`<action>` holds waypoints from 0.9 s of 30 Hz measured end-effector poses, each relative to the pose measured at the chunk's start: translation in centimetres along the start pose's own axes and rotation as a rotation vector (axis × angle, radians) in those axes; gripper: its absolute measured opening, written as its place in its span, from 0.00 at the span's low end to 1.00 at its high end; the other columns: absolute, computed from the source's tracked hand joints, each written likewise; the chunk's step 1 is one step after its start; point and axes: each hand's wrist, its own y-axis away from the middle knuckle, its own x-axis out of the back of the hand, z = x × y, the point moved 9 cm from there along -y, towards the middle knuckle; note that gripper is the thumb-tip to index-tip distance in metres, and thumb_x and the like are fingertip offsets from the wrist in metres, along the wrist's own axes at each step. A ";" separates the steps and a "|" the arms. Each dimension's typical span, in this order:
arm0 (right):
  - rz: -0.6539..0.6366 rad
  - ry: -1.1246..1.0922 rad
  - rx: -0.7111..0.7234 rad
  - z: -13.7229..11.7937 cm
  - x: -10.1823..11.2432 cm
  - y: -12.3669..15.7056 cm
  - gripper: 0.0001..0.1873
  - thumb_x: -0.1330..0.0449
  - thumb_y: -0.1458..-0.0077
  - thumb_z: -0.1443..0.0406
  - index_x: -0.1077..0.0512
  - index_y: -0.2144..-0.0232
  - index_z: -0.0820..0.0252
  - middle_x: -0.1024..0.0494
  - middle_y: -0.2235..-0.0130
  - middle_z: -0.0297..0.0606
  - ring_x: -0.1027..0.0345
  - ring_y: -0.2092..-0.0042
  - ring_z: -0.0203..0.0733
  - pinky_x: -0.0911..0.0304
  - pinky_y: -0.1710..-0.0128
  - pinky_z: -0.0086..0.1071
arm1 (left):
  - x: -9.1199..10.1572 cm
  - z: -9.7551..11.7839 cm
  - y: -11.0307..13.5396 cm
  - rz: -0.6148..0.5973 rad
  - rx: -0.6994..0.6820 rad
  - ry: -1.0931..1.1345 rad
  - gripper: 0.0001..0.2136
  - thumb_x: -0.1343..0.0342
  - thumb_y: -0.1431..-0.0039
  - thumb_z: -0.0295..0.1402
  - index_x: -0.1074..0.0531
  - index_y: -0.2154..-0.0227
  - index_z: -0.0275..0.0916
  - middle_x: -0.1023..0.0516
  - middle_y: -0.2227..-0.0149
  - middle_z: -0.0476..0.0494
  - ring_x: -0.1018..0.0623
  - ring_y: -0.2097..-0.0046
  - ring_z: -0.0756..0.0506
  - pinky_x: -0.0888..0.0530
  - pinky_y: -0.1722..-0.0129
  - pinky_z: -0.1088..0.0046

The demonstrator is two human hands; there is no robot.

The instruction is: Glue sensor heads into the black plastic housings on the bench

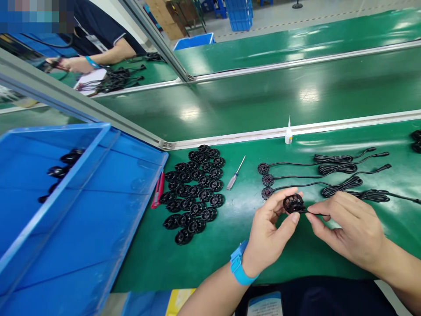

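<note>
Blue bin, quantity one: far left, tilted toward the bench. At least four black parts show inside; the near wall's rim partly blocks the view of them. Behind it, upper left, a co-worker's hand is at a second station beside a bundle of black cables, count unclear. A metal frame separates the two stations.

Red-handled tool, one: between bin and cluster. Black round parts, about thirty: clustered on the bench; overlap prevents an exact count. Screwdriver, one: right of the cluster, blade pointing away from the person.

Wired discs, three: in a column, each with a lead running right. The left grip, with one blue wristband, is clamped on one black slotted part, raised above the bench just beside the nearest disc; fingertips cover its edges. White nozzle bottle, one: upright at the bench's far edge.

The right grip is pinched together on the part's thin lead. Coiled cables, four: beyond this hand, which partly hides the nearest coil. Black parts, two visible: cut off at the right edge.
</note>
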 end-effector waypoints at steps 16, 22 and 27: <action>0.033 -0.067 -0.013 -0.1 0.0 -0.2 0.05 0.37 0.40 0.72 0.28 0.62 0.59 0.21 0.69 0.34 0.33 0.70 0.35 0.34 0.68 0.33 | 0.2 0.2 -0.2 -0.017 -0.012 0.006 0.20 0.38 0.37 0.30 0.26 0.42 0.49 0.19 0.44 0.43 0.19 0.47 0.41 0.25 0.43 0.63; 0.039 -0.089 -0.012 -0.2 0.1 -0.5 0.06 0.37 0.41 0.73 0.28 0.63 0.59 0.21 0.70 0.33 0.32 0.71 0.34 0.34 0.68 0.32 | 0.1 0.1 -0.4 -0.047 0.006 0.030 0.23 0.38 0.36 0.30 0.28 0.39 0.52 0.20 0.42 0.43 0.20 0.44 0.40 0.25 0.41 0.63; 0.049 -0.103 -0.037 0.0 0.3 -0.6 0.05 0.38 0.40 0.73 0.28 0.63 0.58 0.21 0.70 0.32 0.33 0.71 0.34 0.34 0.69 0.31 | 0.0 0.3 -0.4 -0.070 0.031 0.026 0.24 0.39 0.35 0.30 0.29 0.38 0.52 0.22 0.40 0.43 0.21 0.43 0.40 0.25 0.41 0.63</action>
